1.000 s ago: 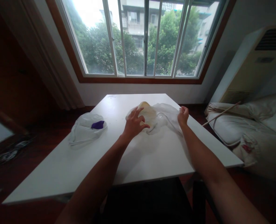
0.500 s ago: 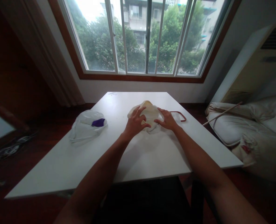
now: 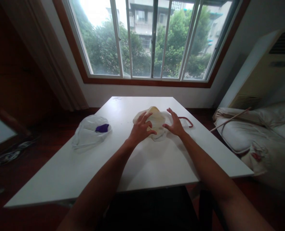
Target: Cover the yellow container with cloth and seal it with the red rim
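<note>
A pale yellow, soft-looking item (image 3: 158,119) lies in the middle of the white table, with thin whitish, see-through material around it, perhaps a plastic bag. What kind of item it is, I cannot tell. My left hand (image 3: 141,128) rests at its left side, fingers spread and curved over it, thumb apart from them. To the right, my right hand (image 3: 175,124) is open beside the material, its thumb near the edge and its fingers raised. Just past that hand lies a reddish-brown bent strip (image 3: 188,121), partly hidden, like a handle.
On the table's left side sits a white plastic bag (image 3: 85,133) with a dark purple piece (image 3: 102,128) showing. The white table (image 3: 161,165) narrows toward the window. Cushions (image 3: 238,128) with a thin stick (image 3: 230,119) across them are at the right.
My right hand has drawn slightly away to the right from the pale item, and its fingers are more raised. My left hand stays on the item. The view has tilted slightly.
</note>
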### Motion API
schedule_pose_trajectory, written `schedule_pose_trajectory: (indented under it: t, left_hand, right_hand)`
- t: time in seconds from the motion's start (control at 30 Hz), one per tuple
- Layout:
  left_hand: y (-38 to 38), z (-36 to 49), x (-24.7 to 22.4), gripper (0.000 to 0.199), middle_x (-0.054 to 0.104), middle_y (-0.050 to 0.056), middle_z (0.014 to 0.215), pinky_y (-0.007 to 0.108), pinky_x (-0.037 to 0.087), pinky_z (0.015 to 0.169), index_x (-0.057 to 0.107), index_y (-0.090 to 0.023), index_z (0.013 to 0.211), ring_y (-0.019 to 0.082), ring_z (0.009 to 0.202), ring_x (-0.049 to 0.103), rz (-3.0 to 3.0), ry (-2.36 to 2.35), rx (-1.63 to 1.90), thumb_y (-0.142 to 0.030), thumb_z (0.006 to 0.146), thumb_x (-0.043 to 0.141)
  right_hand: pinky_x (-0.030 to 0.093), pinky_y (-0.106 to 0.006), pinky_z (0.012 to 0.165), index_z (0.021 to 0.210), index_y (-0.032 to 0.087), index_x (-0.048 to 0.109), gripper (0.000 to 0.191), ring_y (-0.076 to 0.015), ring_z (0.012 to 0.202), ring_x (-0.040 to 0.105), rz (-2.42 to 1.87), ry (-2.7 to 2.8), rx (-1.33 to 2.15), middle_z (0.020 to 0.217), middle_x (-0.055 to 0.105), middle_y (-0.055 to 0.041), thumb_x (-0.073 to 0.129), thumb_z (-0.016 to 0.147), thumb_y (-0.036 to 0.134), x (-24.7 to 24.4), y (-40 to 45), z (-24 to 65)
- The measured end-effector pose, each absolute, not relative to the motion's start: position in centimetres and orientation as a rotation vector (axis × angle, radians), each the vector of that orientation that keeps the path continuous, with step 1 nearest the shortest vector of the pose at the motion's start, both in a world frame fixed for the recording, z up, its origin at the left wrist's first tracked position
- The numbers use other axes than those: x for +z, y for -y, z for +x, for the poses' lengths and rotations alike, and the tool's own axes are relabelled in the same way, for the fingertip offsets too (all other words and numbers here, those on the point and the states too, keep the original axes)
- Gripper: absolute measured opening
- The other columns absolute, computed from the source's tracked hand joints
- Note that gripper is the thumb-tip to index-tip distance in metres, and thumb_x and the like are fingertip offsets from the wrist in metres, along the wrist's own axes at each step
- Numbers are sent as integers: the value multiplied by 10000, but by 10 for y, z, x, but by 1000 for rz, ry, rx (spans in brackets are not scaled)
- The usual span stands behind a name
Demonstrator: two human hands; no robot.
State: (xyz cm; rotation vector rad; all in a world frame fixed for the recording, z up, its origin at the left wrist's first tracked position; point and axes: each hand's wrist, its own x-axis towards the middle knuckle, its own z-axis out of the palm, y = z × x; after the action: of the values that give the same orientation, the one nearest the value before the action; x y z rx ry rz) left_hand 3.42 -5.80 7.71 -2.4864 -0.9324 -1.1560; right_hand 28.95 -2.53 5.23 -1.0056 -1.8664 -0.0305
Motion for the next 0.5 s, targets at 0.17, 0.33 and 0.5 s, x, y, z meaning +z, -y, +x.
schedule_pose_trajectory:
  t: [0.17,0.33,0.5]
  left_hand:
    - [56,35,74,341,483,75,1486,518,398,1160,645,-203,788,315,1449,330,-2481,920,-1159,-517,738,766]
    - [52,34,70,334,474,71,1493,523,415,1148,646,-206,803,323,1441,343,-2477,881,-1171,-498,723,785]
    - [53,34,72,363,486,76,1482,537,422,1135,643,-206,790,337,1424,368,-2470,877,-1200,-533,713,780]
  right_hand:
    - [322,-581,1145,1576,143,162,1291,-401,1402,389,-1011,1997,-42,1557,338,-242,760,602,744,41,26,271]
    - [337,-607,1119,1595,173,37,1405,-434,1398,386,-1093,2042,149,1595,269,-228,811,553,710,30,20,276]
    - [417,-576,1058,1588,164,-45,1511,-425,1338,473,-1103,2072,315,1550,356,-240,875,488,640,28,18,280]
